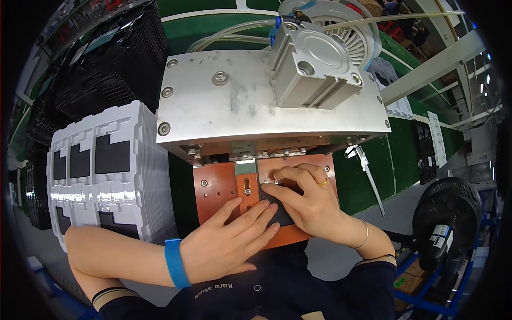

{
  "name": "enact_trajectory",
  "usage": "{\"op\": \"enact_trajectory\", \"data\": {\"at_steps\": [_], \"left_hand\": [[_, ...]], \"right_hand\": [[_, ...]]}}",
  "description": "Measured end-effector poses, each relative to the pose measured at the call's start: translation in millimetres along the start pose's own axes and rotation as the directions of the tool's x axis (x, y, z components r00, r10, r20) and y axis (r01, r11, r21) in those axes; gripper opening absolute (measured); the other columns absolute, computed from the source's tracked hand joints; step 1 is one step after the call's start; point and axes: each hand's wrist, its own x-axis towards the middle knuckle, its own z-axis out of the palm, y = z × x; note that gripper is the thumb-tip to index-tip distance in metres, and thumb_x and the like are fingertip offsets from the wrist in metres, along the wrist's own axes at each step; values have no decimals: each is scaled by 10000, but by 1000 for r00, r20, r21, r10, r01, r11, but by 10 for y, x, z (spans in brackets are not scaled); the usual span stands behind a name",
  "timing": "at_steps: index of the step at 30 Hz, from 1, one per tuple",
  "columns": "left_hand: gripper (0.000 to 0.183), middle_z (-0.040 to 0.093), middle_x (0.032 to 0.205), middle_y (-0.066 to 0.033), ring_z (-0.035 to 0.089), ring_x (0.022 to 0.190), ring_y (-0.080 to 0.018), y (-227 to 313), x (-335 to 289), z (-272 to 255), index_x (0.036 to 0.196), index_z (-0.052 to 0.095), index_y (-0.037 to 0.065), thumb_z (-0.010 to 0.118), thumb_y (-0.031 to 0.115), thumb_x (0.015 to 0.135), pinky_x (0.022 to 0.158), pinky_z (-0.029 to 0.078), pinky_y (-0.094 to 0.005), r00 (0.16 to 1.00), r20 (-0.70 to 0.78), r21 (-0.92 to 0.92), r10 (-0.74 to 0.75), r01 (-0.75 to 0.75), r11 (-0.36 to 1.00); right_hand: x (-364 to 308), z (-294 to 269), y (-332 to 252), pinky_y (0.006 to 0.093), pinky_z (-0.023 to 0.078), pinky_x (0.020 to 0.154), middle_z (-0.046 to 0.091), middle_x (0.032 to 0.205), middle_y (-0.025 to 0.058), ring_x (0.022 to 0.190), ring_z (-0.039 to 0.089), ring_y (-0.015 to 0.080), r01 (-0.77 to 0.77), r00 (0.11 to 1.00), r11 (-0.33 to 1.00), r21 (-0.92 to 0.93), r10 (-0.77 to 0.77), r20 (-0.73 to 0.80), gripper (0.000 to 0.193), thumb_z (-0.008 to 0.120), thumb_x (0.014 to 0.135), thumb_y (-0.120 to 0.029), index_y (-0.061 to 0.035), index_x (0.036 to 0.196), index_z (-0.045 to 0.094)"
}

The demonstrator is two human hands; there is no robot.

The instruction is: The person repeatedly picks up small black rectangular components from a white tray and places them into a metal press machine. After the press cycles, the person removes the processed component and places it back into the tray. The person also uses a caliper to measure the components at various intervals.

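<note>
A flat black piece (pixel 281 215) lies on the orange fixture plate (pixel 213 184) below the metal press. My left hand (pixel 226 248) is open, its fingers stretched out and resting on the piece's left side. My right hand (pixel 312 202) bends over the upper part of the piece, thumb and forefinger pinched close together near its top left corner. A small, shiny clear bit shows at these fingertips, too small to name. The right palm hides part of the black piece. Beside the left fingertips is an orange slotted block (pixel 247 186) with a screw.
A metal press housing (pixel 224 109) with an air cylinder (pixel 320 64) overhangs the fixture. White trays (pixel 122 184) holding black pieces stack at left, black trays (pixel 106 69) behind them. A caliper (pixel 370 178) lies on the green table at right, near a black fan (pixel 448 218).
</note>
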Motion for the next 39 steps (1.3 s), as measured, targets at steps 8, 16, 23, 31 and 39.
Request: {"op": "enact_trajectory", "data": {"at_steps": [8, 16, 23, 31, 39], "left_hand": [[782, 384, 1519, -168, 355, 1418, -291, -17, 2, -42, 1435, 443, 97, 599, 594, 851, 1128, 278, -505, 1000, 12, -20, -1, 1, 1000], [807, 371, 1528, -183, 328, 1430, -339, -125, 12, -25, 1425, 472, 103, 581, 650, 843, 1123, 272, -533, 998, -43, -130, -44, 38, 991], [852, 367, 1522, -199, 315, 1423, -390, -330, 105, 4, 1437, 473, 125, 536, 720, 830, 1127, 266, -556, 991, -89, -85, -102, 95, 992], [799, 350, 1530, -196, 325, 1411, -399, -306, 102, 26, 1434, 487, 205, 515, 733, 835, 1093, 319, -569, 992, -65, -93, -112, 106, 990], [795, 361, 1527, -184, 340, 1403, -395, -317, 108, 20, 1426, 495, 203, 555, 718, 823, 1073, 356, -553, 991, -55, -186, -119, 107, 977]], "right_hand": [[-68, -160, -18, 372, 475, 826, 595, 1119, 91, 1063, 541, 278, -154, 985, 978, 138, 162, -50, 358, 723, 756, -44, -75, 1111, 688], [-313, -262, 11, 373, 510, 858, 644, 1173, 82, 1044, 590, 280, -125, 991, 974, 190, 115, 61, 366, 823, 701, -216, -64, 1016, 715], [-89, -186, 240, 359, 516, 841, 669, 1103, 83, 1001, 595, 272, -82, 996, 974, 213, 89, -23, 332, 836, 678, -196, -50, 954, 723], [-63, -185, 243, 345, 517, 829, 670, 1104, 76, 995, 592, 261, -90, 996, 973, 212, 91, 2, 339, 839, 671, -214, -47, 943, 723], [-52, -200, 275, 334, 510, 828, 674, 1112, 69, 1006, 595, 235, -112, 994, 962, 247, 103, 47, 324, 835, 677, -229, -62, 931, 722]]}}
